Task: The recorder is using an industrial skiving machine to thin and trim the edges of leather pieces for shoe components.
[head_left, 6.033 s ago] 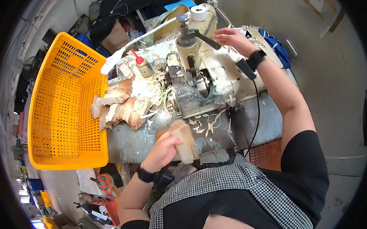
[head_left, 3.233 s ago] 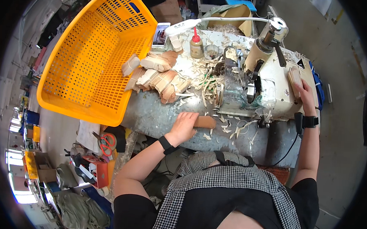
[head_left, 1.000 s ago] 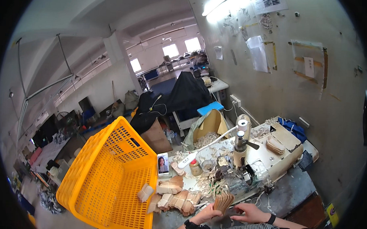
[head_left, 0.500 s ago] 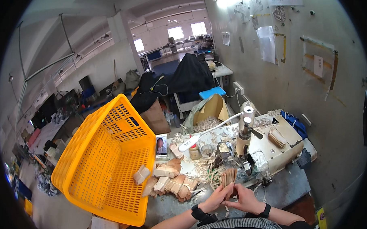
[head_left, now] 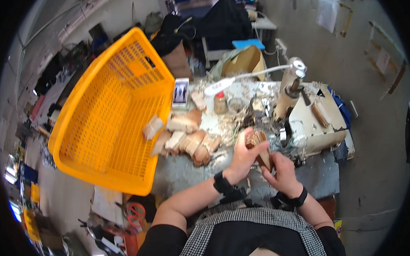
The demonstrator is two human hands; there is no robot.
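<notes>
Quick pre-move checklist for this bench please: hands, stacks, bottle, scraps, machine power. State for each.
1. Left hand secure around the stack of tan pieces: ok, fingers and thumb wrap it.
2. Right hand gripping the stack's lower end: cannot tell; it is right there, but the contact is unclear.
3. Second stack out of the hands' way: ok, lying on top of the machine.
4. Bottle upright: ok, red cap on top.
5. Bench free of scraps: not ok, strewn around the bottle.
6. Machine switched off: cannot tell.
</notes>
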